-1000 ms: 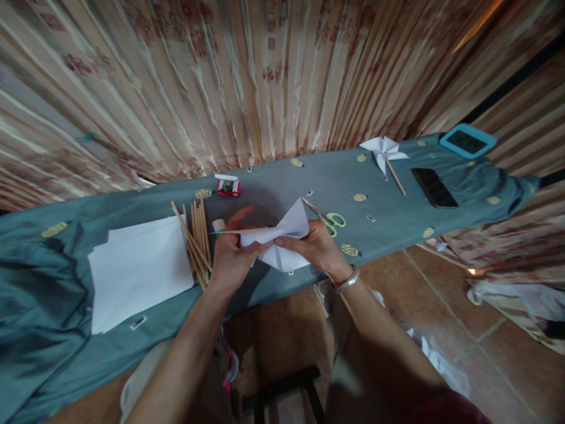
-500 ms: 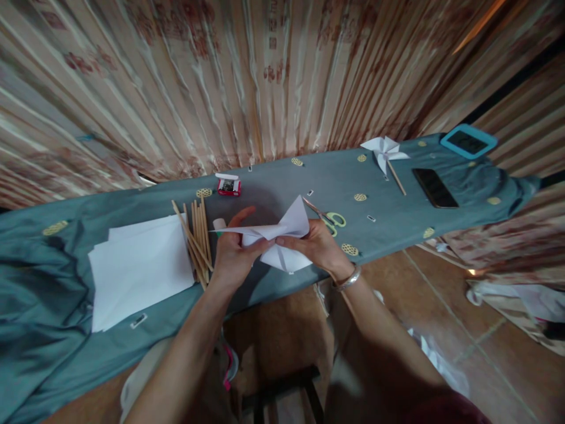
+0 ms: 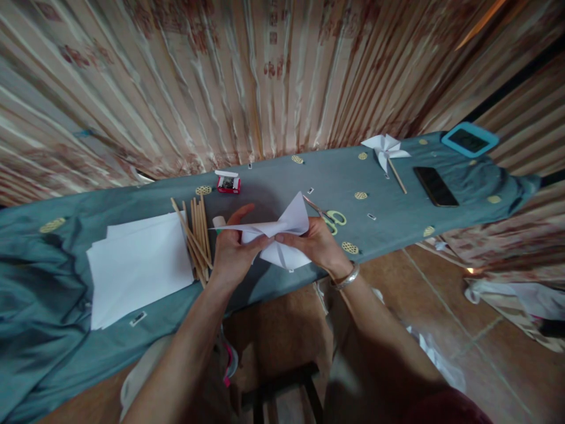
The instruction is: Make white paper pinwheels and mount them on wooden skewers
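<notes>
White folded-paper piece (image 3: 295,217) is held between both hands, over the near edge of the teal cloth-covered table (image 3: 326,176). Left hand (image 3: 233,256) pinches its left side, right hand (image 3: 320,244) its right, grips nearly meeting mid-paper. Long axis runs left-right, hands equally near.

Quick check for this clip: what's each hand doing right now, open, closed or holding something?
Left hand: closed on the folded paper, one finger raised.
Right hand: closed on the same folded paper, thumb on the near side.
</notes>
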A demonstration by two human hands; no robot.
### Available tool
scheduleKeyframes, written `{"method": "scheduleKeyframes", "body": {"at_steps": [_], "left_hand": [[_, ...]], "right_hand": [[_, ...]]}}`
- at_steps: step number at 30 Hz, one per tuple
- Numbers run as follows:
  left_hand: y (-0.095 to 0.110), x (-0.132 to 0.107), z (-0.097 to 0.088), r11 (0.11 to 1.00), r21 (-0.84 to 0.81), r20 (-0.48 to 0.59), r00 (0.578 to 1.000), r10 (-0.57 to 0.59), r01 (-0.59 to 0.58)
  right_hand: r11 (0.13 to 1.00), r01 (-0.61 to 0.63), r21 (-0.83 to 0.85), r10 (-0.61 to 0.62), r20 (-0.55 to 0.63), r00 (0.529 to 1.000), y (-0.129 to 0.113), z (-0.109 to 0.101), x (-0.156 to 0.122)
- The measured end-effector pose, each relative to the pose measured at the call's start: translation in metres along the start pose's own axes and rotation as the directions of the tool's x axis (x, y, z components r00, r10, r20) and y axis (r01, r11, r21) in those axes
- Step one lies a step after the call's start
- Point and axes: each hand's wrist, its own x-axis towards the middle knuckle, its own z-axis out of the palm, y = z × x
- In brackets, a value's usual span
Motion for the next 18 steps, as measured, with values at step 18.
{"method": "scheduleKeyframes", "body": {"at_steps": [18], "left_hand": [[-0.009, 0.005, -0.002, 0.998, 0.031, 0.002, 0.999, 0.054, -0.054]], "right_hand": [[1.000, -0.017, -0.013, 0.016, -0.024, 1.000, 0.001, 0.001, -0.001]]}}
